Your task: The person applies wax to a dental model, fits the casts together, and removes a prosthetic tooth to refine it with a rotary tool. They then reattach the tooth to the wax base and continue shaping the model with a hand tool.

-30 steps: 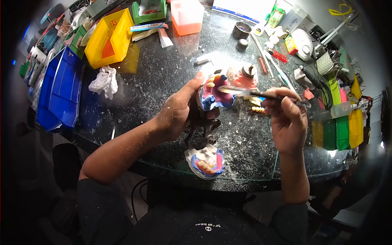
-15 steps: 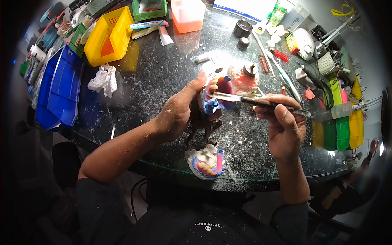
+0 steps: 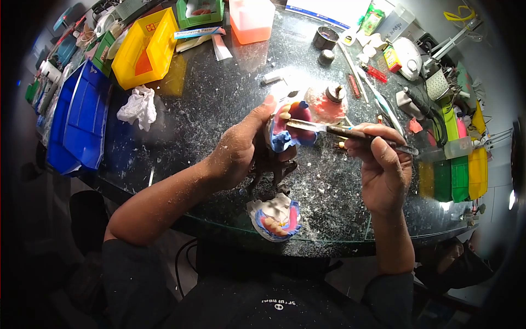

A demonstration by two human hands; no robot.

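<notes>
My left hand [image 3: 241, 143] grips a dental model [image 3: 280, 141] with pink and blue wax and a few cream teeth, thumb along its upper edge. The fingers behind it are hidden. Between thumb and fingers, my right hand [image 3: 382, 164] holds a dark-handled wax knife [image 3: 339, 131]. Its pale blade lies over the pink wax, with the tip just below the teeth. A dark metal articulator [image 3: 268, 170] hangs beneath the held model. At its lower end is a second model [image 3: 274, 217], white with pink and blue wax and teeth, close to the table's front edge.
White crumbs dust the dark table [image 3: 208, 104]. Beyond my hands stands an alcohol burner [image 3: 329, 101] with a pink-smeared body. A crumpled tissue [image 3: 139, 107], yellow bin [image 3: 145, 49] and blue bin [image 3: 79, 120] lie left; a black cup [image 3: 326, 38] stands behind. Tools crowd the right.
The knife tip has shifted slightly up along the pink wax, closer under the teeth. My right hand has moved a little to the right, and the left hand keeps its hold.
</notes>
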